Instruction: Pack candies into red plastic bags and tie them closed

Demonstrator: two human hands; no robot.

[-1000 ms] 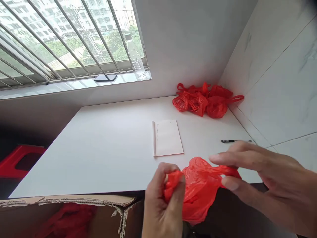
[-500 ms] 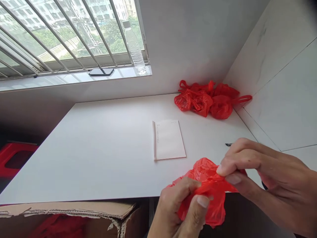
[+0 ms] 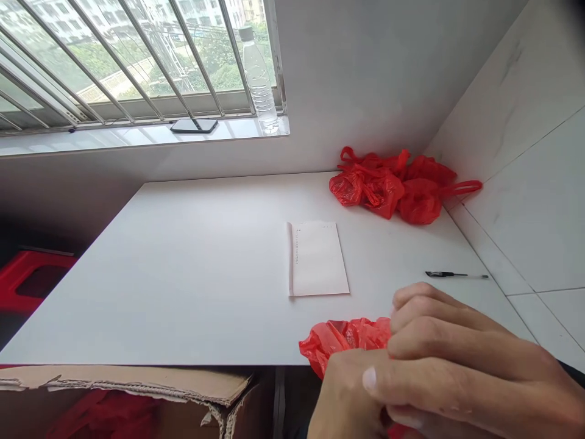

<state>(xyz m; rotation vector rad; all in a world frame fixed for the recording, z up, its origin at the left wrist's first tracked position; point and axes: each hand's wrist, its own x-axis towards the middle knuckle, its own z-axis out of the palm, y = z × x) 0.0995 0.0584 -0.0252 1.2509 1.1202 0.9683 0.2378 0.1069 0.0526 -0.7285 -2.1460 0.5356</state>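
Observation:
A crumpled red plastic bag [image 3: 345,338] is bunched at the front edge of the white table [image 3: 205,274]. My left hand [image 3: 351,390] is closed around it from below. Over and against the left one lies my right hand [image 3: 461,360], its fingers curled together around part of the bag; a bit of red shows beneath them. The fingertips of both hands are largely hidden. Just beyond the hands rests a notepad [image 3: 319,259] with a column of small writing, and a black-capped pen [image 3: 452,274] lies to its right.
Several red plastic bags [image 3: 388,186] are heaped in the back right corner. An open cardboard box [image 3: 183,381] with red material inside stands at the front left. A phone [image 3: 194,125] and a water bottle [image 3: 260,85] are on the windowsill. A red stool [image 3: 31,262] stands left.
My hands have come together, the right one moving left over the left one. More of the bag is now covered by them, and the pen has come into full view.

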